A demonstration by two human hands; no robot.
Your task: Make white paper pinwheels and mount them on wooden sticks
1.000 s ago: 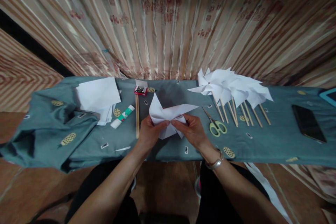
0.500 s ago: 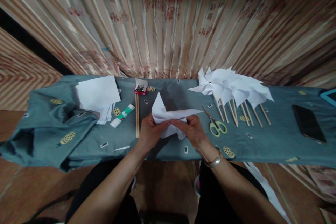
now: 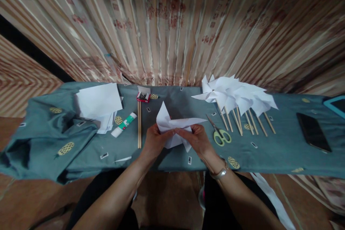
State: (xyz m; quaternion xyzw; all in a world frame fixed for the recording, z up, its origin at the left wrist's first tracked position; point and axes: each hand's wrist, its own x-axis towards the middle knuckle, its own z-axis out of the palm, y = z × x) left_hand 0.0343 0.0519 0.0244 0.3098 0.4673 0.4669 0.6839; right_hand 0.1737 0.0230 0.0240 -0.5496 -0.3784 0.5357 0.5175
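**Folded white paper piece with curled points, pinched in both hands, with craft materials around it**

One folded white paper piece with curled points (image 3: 175,124): it was located at the near middle of the bench covered in grey-green printed cloth (image 3: 285,133), its tallest point at eleven o'clock and a long flap at two.

Left hand (image 3: 156,139), bare: grip pinched on the paper piece's nine o'clock side, thumb laid on top, pointing to three.

Right hand (image 3: 196,139), bare, silver bracelet (image 3: 220,174) on the wrist: grip pinched on the three o'clock side, thumb pressed inward; the two thumb tips met near the centre. Other fingers were mostly hidden by paper.

Surrounding items, positions taken from the paper piece:

- Pair of slim pale wooden sticks (image 3: 139,125), side by side: nine o'clock.
- White-and-green glue stick (image 3: 124,124), lying slanted: nine o'clock, beyond the sticks.
- Small open red-and-white box of metal pieces (image 3: 143,96): between ten and eleven.
- Stack of white paper sheets (image 3: 99,99): ten o'clock.
- Thin white paper sliver (image 3: 123,159): eight o'clock.
- Scissors with pale green handles (image 3: 221,137), blades slightly parted: three o'clock, near the right hand.
- Overlapping row of white paper pinwheels on wooden sticks (image 3: 234,93): between two and three.
- Black phone (image 3: 314,132), flat: three o'clock, well apart.
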